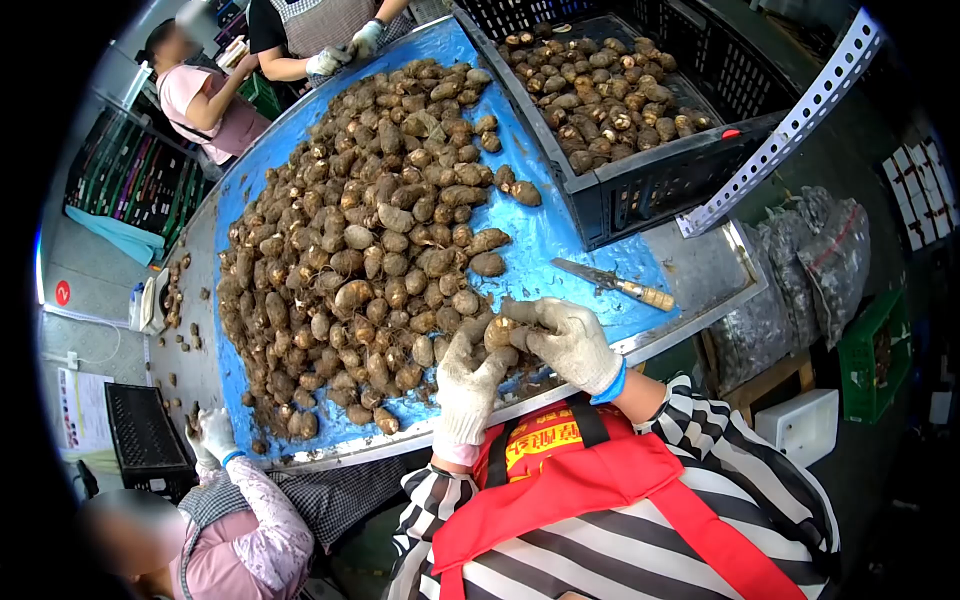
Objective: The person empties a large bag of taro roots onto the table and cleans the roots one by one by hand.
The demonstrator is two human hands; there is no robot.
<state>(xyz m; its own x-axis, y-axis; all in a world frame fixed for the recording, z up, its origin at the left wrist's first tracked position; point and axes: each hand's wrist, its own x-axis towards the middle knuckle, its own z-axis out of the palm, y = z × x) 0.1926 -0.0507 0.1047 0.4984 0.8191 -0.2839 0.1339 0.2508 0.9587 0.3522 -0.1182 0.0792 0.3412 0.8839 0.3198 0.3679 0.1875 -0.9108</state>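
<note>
A small brown taro [499,333] with a pale end is between my two gloved hands at the front edge of the table. My left hand [466,388] is closed around its near side. From the right, the fingers of my right hand [572,345] press against the same taro. Both white gloves are stained with soil. Just beyond my hands is a wide heap of taros [370,240] on a blue sheet [530,235]. A knife [615,283] with a wooden handle lies on that sheet, beyond my right hand.
A black crate [660,190] holding many taros stands at the back right, beside a perforated metal post [790,130]. Co-workers stand at the far side and at the left. Plastic bags [800,265] and a green crate [875,360] are on the right.
</note>
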